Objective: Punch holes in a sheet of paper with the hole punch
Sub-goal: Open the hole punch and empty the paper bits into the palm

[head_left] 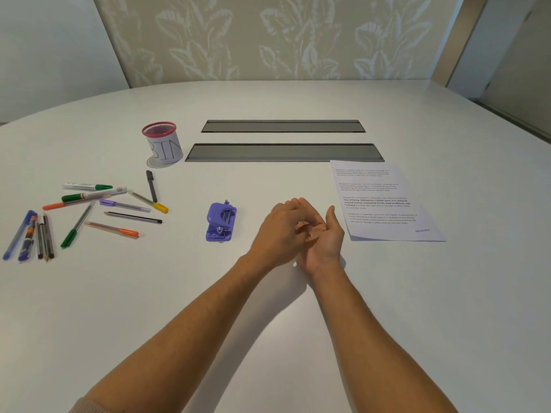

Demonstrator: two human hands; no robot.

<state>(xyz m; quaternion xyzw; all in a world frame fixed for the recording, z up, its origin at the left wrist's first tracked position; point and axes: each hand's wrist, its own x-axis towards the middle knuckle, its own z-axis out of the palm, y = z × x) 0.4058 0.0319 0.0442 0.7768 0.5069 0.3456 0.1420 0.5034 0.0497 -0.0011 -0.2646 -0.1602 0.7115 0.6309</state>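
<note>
A purple hole punch (220, 222) sits on the white table (268, 308), left of my hands. A printed sheet of paper (384, 201) lies flat to the right, its near left corner close to my right hand. My right hand (326, 242) rests palm up, fingers relaxed, with a few tiny pale specks on the palm. My left hand (280, 231) lies over it with its fingers curled down onto that palm. Whether the fingertips pinch anything is hidden. Neither hand touches the punch or the sheet.
A red-rimmed cup labelled BIN (162, 143) stands at the back left. Several pens and pencils (89, 210) are scattered at the left. Two grey cable slots (283, 152) run across the table's middle. A tiny white scrap (294, 264) lies by my wrists.
</note>
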